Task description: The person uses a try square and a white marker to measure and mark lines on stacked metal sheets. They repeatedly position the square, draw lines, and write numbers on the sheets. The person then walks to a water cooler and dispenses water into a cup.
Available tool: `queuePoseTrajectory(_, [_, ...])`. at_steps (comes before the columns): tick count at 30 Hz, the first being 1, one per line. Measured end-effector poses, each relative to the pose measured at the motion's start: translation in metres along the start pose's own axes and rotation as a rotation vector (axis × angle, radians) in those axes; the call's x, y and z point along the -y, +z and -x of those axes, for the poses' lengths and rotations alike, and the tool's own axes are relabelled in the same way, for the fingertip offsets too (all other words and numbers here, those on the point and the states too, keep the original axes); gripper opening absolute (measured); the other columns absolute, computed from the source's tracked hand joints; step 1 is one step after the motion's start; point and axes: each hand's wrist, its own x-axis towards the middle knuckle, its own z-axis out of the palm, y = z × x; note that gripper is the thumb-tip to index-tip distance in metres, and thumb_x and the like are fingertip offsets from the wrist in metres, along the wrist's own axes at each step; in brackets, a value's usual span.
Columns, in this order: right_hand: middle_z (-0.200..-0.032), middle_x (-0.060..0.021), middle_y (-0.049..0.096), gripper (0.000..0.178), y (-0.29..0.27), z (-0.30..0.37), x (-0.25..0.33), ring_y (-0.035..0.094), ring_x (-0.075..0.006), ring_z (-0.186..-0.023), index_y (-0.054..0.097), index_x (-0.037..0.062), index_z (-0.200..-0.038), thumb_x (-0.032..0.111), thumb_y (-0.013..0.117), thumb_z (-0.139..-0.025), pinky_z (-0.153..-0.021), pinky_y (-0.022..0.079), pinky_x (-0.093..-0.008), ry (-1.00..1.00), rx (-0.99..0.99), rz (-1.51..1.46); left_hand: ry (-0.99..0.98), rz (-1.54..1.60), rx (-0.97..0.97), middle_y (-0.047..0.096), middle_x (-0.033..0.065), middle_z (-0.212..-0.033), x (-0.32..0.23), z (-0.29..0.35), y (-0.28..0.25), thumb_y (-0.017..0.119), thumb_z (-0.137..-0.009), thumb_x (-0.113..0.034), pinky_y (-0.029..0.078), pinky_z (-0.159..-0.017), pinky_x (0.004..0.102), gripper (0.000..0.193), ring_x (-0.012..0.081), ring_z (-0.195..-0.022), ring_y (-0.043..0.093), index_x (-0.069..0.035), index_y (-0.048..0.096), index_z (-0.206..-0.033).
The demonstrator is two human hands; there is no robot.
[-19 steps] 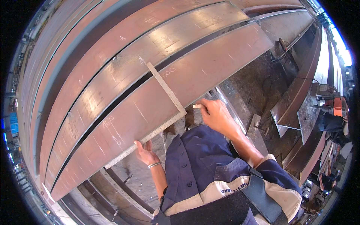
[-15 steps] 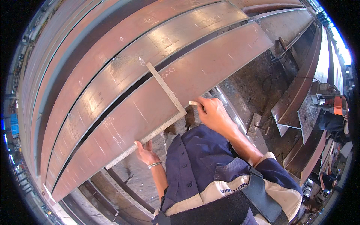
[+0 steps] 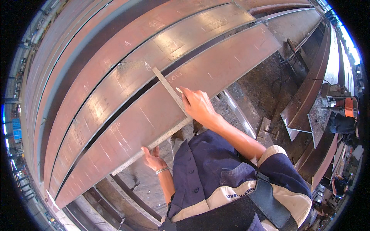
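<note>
Along plate edge [image 3: 127, 127], left hand [image 3: 153, 158] gripping square [image 3: 169, 115], right hand [image 3: 197, 106] pinching – perhaps – chalk [image 3: 179, 90].

Rusty matt steel plate [image 3: 162, 111]; pale, worn metal square [image 3: 169, 90].
</note>
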Motion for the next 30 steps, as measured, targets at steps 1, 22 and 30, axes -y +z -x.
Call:
queuePoseTrajectory(1, [-0.077,-0.0263,0.064,0.026,0.006,-0.004,0.001,0.064,-0.0438,-0.075,0.064,0.0,-0.114,0.009,0.055,-0.091,-0.068,0.051,-0.0499,-0.006,0.001,0.004,0.002,-0.002,0.011,0.062,0.0134,-0.109,-0.001,-0.001,-0.001,0.068,-0.093,-0.034,0.061,-0.08,0.0369,0.041,0.0252,-0.094,0.066,0.002,0.057,-0.11])
queuePoseTrajectory(22, [-0.068,-0.0285,0.06,0.017,0.026,-0.034,0.01,0.063,-0.0462,-0.068,0.061,-0.0062,-0.095,0.004,0.056,-0.083,-0.063,0.051,-0.0522,-0.073,0.102,0.19,0.006,0.006,0.025,0.063,0.0114,-0.102,-0.001,0.002,0.001,0.068,-0.093,-0.035,0.06,-0.077,0.0348,0.04,0.0219,-0.09,0.065,0.0,0.056,-0.106])
queuePoseTrajectory(30, [-0.067,-0.031,0.059,0.013,-0.022,0.023,0.017,0.061,-0.0497,-0.069,0.059,-0.0078,-0.08,0.005,0.057,-0.082,-0.064,0.051,-0.0541,-0.081,0.322,0.254,-0.008,-0.004,0.029,0.063,0.0097,-0.102,-0.001,0.001,0.0,0.067,-0.093,-0.036,0.06,-0.076,0.0337,0.039,0.0204,-0.088,0.065,-0.002,0.057,-0.108])
